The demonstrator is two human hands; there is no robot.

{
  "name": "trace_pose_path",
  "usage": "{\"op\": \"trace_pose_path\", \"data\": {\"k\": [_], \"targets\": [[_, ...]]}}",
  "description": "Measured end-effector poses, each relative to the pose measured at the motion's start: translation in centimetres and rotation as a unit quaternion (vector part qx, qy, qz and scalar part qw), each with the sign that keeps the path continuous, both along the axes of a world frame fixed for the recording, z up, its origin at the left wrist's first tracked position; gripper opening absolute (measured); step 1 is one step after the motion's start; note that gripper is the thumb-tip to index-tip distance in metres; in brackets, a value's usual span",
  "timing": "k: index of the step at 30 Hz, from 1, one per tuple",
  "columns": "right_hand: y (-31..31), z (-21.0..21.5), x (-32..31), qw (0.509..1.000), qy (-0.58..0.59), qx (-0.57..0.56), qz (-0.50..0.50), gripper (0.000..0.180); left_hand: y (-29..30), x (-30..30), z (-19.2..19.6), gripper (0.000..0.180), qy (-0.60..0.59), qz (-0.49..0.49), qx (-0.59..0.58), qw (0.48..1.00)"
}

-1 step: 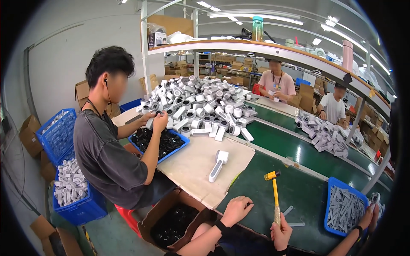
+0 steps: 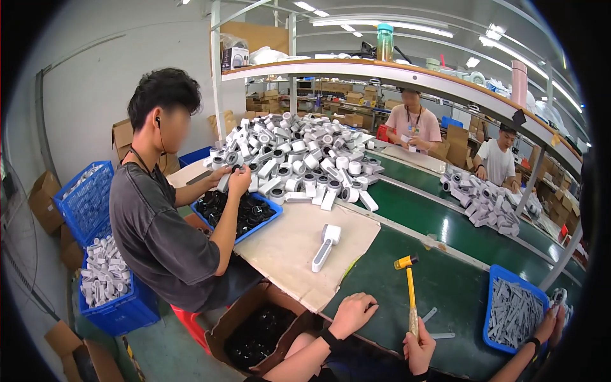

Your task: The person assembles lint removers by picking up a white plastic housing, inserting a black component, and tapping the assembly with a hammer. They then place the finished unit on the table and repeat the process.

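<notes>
My right hand [image 2: 419, 347] is closed around the lower handle of a hammer [image 2: 410, 286]. The hammer stands nearly upright, with its yellow-and-black head at the top. My left hand [image 2: 352, 314], with a black band at the wrist, rests on the green worktop [image 2: 382, 274], fingers loosely bent and nothing visible in them. Beside the hammer lie two thin grey strips [image 2: 442, 335], partly hidden by my right hand and the handle. A white and grey handheld device housing [image 2: 326, 247] lies on a brown cardboard sheet [image 2: 286, 254] beyond my left hand.
A large pile of white housings [image 2: 299, 156] covers the far worktop. At left, a co-worker [image 2: 165, 210] handles a part over a blue tray [image 2: 276, 207] of black pieces. Another blue tray [image 2: 489, 318] holds grey strips at right, beside another person's hands [image 2: 548, 326]. An overhead shelf [image 2: 356, 66] crosses above.
</notes>
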State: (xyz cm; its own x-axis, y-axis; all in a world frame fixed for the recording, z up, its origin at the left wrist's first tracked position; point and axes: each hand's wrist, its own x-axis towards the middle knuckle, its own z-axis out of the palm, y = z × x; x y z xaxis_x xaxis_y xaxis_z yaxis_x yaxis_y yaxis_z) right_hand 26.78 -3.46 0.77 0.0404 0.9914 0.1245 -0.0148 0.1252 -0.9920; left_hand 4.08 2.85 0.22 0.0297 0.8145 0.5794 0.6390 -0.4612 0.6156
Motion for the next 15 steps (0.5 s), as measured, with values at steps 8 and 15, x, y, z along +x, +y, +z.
{"op": "trace_pose_path", "data": {"k": [8,15], "targets": [[-1.3,1.6,-0.7,1.0,0.003,-0.021,0.006,0.052,-0.1,-0.1,-0.3,0.012,0.003,0.0,0.008,1.0],[-0.8,0.5,-0.1,1.0,0.016,-0.016,-0.007,0.054,0.3,0.2,-0.3,0.011,0.011,-0.007,0.017,1.0]]}}
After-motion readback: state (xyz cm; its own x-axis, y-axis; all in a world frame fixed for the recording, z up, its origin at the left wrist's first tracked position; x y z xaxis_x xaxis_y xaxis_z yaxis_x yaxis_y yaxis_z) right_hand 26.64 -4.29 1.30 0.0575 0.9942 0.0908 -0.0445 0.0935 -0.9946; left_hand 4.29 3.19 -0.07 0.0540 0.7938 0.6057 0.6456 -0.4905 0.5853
